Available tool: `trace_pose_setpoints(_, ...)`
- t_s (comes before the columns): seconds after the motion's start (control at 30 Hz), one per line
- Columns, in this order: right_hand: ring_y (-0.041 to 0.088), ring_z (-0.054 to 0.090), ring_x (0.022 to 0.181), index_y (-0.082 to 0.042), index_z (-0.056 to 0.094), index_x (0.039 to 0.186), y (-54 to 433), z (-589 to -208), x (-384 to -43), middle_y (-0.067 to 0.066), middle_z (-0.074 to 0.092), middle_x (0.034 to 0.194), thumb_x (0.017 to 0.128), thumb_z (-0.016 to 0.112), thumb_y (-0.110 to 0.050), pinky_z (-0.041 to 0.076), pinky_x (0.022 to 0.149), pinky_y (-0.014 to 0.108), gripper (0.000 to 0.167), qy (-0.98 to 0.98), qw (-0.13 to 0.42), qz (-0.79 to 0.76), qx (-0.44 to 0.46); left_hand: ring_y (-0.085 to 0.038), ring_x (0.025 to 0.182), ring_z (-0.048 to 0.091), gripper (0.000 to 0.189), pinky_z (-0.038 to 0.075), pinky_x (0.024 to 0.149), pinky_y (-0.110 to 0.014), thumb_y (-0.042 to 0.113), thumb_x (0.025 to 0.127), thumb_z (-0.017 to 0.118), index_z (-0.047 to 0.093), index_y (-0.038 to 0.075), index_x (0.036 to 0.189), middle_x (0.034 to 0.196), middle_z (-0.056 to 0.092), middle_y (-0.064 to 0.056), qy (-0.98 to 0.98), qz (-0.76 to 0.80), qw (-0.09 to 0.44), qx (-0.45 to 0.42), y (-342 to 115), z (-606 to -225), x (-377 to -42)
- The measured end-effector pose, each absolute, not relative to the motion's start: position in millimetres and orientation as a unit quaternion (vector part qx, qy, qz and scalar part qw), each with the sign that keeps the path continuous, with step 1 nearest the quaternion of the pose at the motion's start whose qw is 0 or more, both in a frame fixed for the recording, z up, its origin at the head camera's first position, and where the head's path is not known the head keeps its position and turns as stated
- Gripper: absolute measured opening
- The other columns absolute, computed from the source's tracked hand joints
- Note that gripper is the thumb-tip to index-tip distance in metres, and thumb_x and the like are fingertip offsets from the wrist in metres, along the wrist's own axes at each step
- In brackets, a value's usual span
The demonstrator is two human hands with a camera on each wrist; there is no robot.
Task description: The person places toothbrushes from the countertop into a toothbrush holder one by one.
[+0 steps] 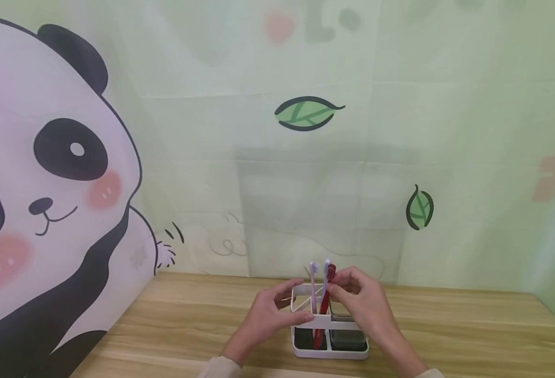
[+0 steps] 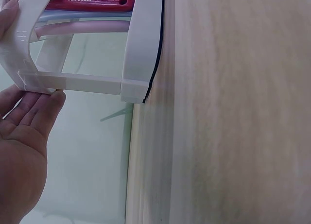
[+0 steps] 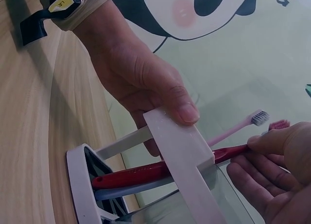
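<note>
A white toothbrush holder [image 1: 330,355] with a dark base stands on the table. My left hand [image 1: 269,315] grips its upper frame from the left, thumb over the front edge and fingers at the side. Between the thumb and fingers of my right hand [image 1: 369,304] is the upper neck of a red toothbrush [image 1: 318,338], just below its bristles. Its handle reaches down inside the left half of the holder, its end close to the base. Beside it stand a pink toothbrush [image 3: 228,133] and a light blue toothbrush [image 3: 131,191], heads up. The holder's right half contains a clear cup [image 3: 228,197].
The wood-grain table [image 1: 471,336] extends to both sides of the holder. Behind it hangs a pale green backdrop [image 1: 188,131] printed with a large panda [image 1: 112,252] and leaves. A dark device [image 3: 63,5] is strapped at the left sleeve.
</note>
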State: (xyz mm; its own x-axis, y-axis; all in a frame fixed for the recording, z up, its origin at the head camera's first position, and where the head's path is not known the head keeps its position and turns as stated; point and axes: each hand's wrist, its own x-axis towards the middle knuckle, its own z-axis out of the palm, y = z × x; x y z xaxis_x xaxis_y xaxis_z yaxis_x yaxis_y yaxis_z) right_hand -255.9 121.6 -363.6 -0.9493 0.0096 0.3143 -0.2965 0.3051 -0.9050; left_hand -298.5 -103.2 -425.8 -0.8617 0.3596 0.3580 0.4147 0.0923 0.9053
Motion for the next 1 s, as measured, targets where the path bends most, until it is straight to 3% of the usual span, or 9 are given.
trace_pose_setpoints(0.3,0.021,0.073,0.094,-0.006,0.073,0.104,124.3,-362.2,-254.7,0.003,0.076,0.096,0.096,0.079,-0.006,0.06,0.082,0.027,0.011,-0.804,0.132,0.571,0.099,-0.043,0.127,0.064,0.069,0.057,0.104,-0.037,0.025,0.086,0.093,0.063,0.007,0.146,0.138,0.067,-0.014,-0.745,-0.615,0.022,-0.258,-103.7,-428.2,-300.0)
trace_pose_setpoints(0.73,0.022,0.073,0.092,-0.006,0.073,0.102,124.0,-364.6,-255.7,0.003,0.076,0.095,0.095,0.08,-0.006,0.063,0.08,0.029,0.01,-0.801,0.13,0.575,0.101,-0.045,0.128,0.063,0.069,0.056,0.106,-0.044,0.025,0.087,0.092,0.063,0.005,0.146,0.14,0.066,-0.017,-0.748,-0.608,0.028,-0.264,-102.9,-427.9,-300.4)
trace_pose_setpoints(1.0,0.024,0.075,0.092,-0.003,0.072,0.102,122.7,-364.6,-256.7,0.006,0.077,0.097,0.096,0.078,-0.004,0.066,0.081,0.034,0.009,-0.791,0.117,0.593,0.093,-0.041,0.127,0.064,0.069,0.056,0.105,-0.041,0.026,0.086,0.093,0.064,0.008,0.146,0.139,0.067,-0.014,-0.746,-0.614,0.025,-0.256,-103.2,-427.1,-300.6)
